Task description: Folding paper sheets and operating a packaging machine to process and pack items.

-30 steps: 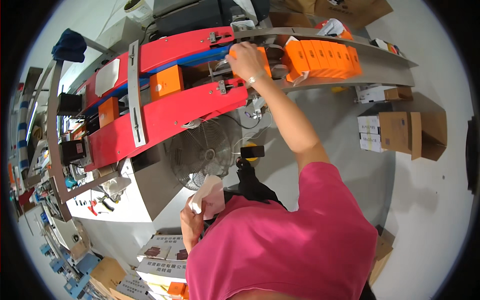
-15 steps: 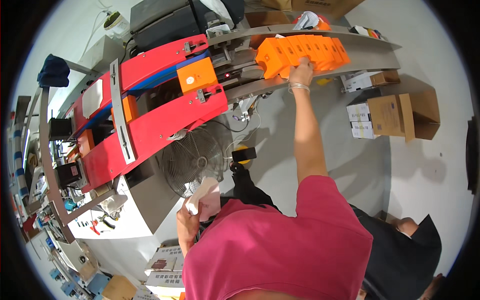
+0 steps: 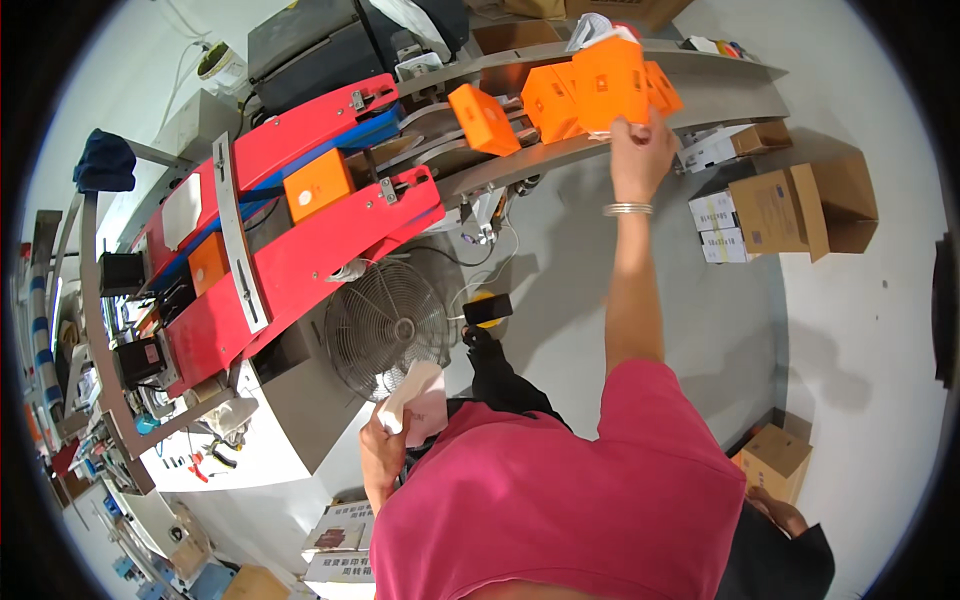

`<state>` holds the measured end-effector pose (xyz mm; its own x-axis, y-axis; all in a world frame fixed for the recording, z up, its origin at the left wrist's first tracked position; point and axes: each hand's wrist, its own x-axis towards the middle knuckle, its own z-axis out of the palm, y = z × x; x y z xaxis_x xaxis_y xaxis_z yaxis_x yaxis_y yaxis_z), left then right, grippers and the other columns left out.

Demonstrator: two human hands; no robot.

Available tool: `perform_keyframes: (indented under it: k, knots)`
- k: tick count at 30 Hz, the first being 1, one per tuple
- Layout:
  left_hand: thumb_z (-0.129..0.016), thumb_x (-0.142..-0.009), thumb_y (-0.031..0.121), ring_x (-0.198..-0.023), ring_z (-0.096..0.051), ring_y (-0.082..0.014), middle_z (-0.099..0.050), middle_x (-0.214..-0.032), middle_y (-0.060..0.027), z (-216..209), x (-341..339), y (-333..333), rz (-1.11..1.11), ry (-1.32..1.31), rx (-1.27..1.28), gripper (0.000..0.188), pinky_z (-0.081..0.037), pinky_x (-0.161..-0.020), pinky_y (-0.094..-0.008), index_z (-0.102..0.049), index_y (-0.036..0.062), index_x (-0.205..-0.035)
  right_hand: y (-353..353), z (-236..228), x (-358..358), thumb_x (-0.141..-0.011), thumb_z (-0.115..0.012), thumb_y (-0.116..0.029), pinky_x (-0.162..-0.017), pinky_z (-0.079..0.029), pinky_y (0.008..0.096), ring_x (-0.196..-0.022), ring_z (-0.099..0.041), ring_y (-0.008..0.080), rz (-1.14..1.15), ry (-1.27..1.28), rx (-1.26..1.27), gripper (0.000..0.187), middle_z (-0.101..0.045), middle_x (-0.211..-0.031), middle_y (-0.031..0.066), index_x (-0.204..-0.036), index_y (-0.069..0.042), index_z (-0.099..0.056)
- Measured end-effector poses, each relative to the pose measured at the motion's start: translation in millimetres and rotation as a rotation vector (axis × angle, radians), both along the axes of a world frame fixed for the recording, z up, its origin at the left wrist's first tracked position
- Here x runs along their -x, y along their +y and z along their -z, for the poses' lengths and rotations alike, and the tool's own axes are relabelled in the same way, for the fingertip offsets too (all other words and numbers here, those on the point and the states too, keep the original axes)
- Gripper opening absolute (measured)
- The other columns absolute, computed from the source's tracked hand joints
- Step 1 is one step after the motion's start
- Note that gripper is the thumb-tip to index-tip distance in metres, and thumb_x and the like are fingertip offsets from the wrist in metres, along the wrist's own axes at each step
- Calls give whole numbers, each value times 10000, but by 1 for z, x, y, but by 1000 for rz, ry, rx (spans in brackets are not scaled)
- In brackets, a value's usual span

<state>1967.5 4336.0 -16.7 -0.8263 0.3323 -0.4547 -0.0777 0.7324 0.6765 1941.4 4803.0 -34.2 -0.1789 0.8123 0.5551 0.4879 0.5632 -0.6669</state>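
Note:
My right hand [image 3: 643, 158] is stretched out over the metal rail, its fingers closed on the lower edge of an orange box [image 3: 610, 82]. That box is tilted, with a broad face showing. Other orange boxes [image 3: 550, 104] stand behind and beside it on the rail. Farther left, a single orange box [image 3: 484, 120] leans on the conveyor, and another orange box [image 3: 318, 184] lies between the red guards [image 3: 330, 225]. Low beside my body, my left hand [image 3: 382, 450] grips a folded pale pink and white sheet [image 3: 424, 402], paper or cloth, I cannot tell which.
A floor fan [image 3: 388, 325] stands below the conveyor, near a dark phone-like slab [image 3: 487, 308]. Cartons [image 3: 765, 217] are stacked at the right. Behind me on the right is a person in black [image 3: 785, 560]. Tools [image 3: 205, 460] lie on a white surface at the left.
My right hand has moved right and turned an orange box out of the row. One box now sits apart, farther left. The box between the red guards has moved left. My left hand keeps its hold.

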Motion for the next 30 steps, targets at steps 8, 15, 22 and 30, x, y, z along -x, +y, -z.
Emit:
perform_keyframes:
  k: [8,15,22,30]
  knots:
    - [-637,-814,176,-743,-621,-239,-658,-838,-138,4,-15,-27,23,40,-88,278,-475,-693,-326,-611,-8,-1021,-8,0,-66,-804,-607,-97,-747,-442,227,-860,-536,104,-152,634,417,336,-557,-1000,39,-1118,-1,-538]
    - [-594,-837,148,-709,-603,-201,-641,-790,-151,-6,-55,-81,-56,71,-155,242,-471,-680,-301,-590,16,-1040,-123,-39,-63,-868,-560,-116,-869,-437,299,-996,-549,132,-557,726,827,322,-569,-1094,51,-1175,-25,-520]
    - [-627,-786,65,-783,-544,-97,-618,-813,-8,6,-127,-192,-494,-100,-569,180,-431,-707,-249,-623,-28,-940,-278,-31,-44,-885,-542,-123,-861,-445,313,-1050,-537,147,-1226,677,1203,370,-551,-1161,62,-1226,4,-473]
    - [-676,-788,85,-854,-567,-153,-617,-934,-64,12,-231,-315,-1071,17,-835,298,-435,-743,-276,-580,-36,-1043,-484,-27,-40,-856,-600,-257,-763,-520,317,-854,-597,159,-1281,249,1819,280,-609,-945,57,-1011,-25,-581]
